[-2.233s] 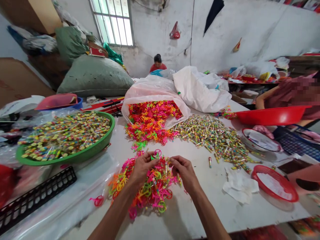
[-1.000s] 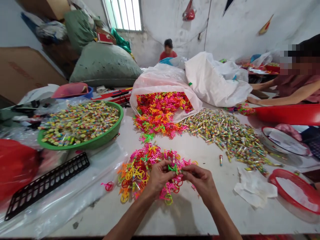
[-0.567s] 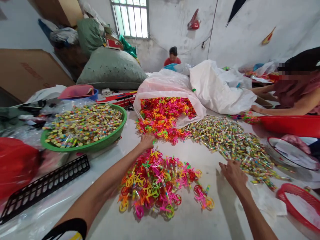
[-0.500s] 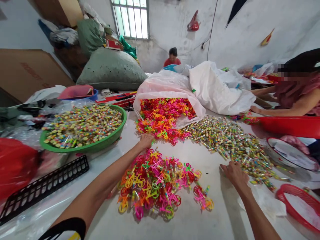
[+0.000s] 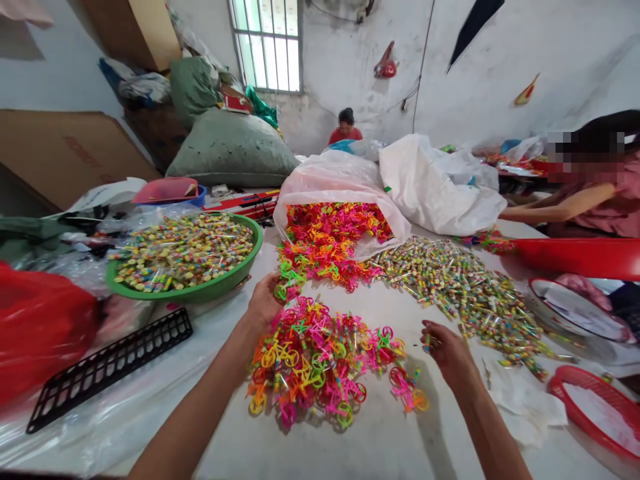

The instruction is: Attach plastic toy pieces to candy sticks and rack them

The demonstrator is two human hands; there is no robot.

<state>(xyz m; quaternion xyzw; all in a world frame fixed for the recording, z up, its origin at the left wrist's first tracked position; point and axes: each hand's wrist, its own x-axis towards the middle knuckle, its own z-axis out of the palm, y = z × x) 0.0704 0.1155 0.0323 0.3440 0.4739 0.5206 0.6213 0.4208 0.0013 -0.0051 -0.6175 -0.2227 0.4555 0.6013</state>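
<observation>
left hand (image 5: 263, 301): closed on green plastic toy bicycle (image 5: 286, 280), lower centre
right hand (image 5: 447, 353): fingers pinched on small wrapped candy tube (image 5: 427, 343)
toy pile (image 5: 320, 367): between hands, both can reach

Your left hand (image 5: 264, 301) touched a green plastic toy bicycle (image 5: 289, 280) at the far edge of the neon toy bicycle heap (image 5: 320, 367) on the white tabletop (image 5: 230, 427), while your right hand (image 5: 449, 353) pinched a small wrapped candy (image 5: 427, 343) near the candy pile (image 5: 460, 293).
</observation>
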